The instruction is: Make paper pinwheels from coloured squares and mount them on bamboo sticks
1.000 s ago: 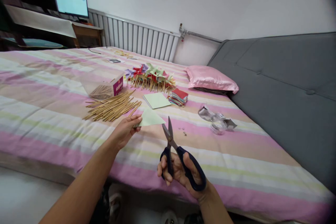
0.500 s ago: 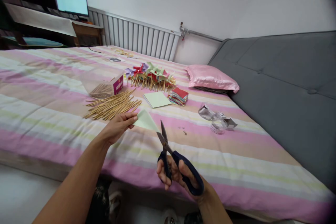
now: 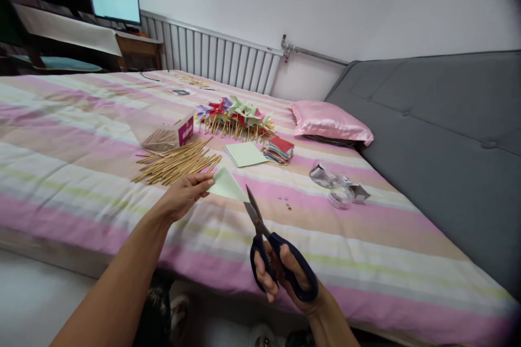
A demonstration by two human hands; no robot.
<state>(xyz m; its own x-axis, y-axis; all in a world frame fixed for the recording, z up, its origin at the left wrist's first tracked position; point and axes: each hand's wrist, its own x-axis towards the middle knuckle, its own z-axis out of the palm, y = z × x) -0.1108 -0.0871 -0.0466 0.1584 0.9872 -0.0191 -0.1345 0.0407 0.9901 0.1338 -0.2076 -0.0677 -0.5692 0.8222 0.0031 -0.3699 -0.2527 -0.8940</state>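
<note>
A pale green triangular paper (image 3: 226,186) is above the pink-and-white striped bed (image 3: 366,260), its left end pinched by the left hand (image 3: 184,196). Its long edge slants right and nearer, its corner at the slightly parted blades of dark-blue-handled metal scissors (image 3: 258,222), gripped through the loops by the right hand (image 3: 293,267).

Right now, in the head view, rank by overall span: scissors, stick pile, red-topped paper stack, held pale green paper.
1. scissors, though nearness to the camera enlarges them
2. stick pile
3. held pale green paper and red-topped paper stack, unranked: they look close, and the former seems nearer
</note>
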